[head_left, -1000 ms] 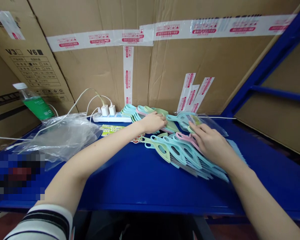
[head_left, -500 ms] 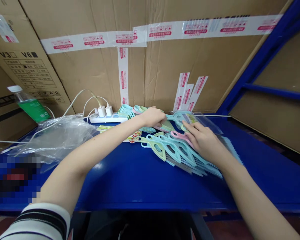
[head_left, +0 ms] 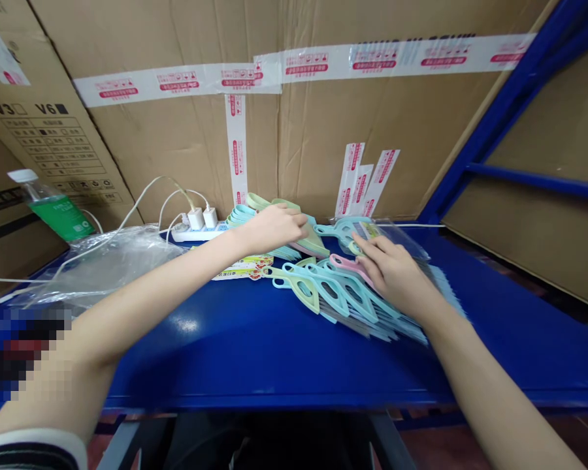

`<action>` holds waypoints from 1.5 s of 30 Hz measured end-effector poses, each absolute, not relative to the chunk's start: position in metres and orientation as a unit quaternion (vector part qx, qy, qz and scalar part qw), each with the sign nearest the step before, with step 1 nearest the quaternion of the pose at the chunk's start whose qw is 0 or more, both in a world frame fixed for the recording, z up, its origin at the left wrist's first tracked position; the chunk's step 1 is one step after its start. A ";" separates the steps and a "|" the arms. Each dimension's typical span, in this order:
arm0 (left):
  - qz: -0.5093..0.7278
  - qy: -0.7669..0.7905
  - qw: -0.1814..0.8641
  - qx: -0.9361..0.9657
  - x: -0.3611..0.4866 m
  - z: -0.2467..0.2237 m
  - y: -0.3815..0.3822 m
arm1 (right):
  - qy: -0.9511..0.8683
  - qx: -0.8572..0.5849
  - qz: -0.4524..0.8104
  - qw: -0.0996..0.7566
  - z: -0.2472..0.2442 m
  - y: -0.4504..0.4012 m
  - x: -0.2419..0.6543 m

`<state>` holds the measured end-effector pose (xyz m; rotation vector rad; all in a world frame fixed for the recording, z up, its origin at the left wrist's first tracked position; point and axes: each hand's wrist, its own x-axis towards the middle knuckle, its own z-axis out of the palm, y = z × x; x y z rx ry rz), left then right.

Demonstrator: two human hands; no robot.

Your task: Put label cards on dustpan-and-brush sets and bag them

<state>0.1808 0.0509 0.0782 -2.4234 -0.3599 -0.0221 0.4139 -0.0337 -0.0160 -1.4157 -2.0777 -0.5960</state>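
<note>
left hand (head_left: 277, 227), fingers curled over the stacked dustpans (head_left: 314, 244) mid-frame; right hand (head_left: 392, 266), fingers bent at the pink-handled brush (head_left: 351, 266), right of centre; can't tell if either grips!

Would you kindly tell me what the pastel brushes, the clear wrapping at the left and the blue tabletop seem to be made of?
Pastel brushes: likely satin moulded plastic, given the even colour and smooth cutouts; bristles perhaps synthetic.
Clear wrapping: thin, glossy plastic film, judging by its see-through wrinkles.
Blue tabletop: possibly painted metal; it's smooth with a bright highlight.
</note>
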 end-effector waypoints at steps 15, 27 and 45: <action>-0.162 -0.024 0.366 -0.916 0.034 0.004 -0.017 | -0.809 -0.370 -0.354 0.290 -0.005 -0.042 0.384; -0.114 -0.035 0.056 -0.991 0.026 -0.003 -0.037 | -0.887 -0.298 -0.283 0.210 -0.007 -0.045 0.313; -0.088 -0.433 -0.061 -0.895 -0.006 0.009 0.005 | -0.942 -0.306 -0.062 0.120 -0.009 -0.045 0.199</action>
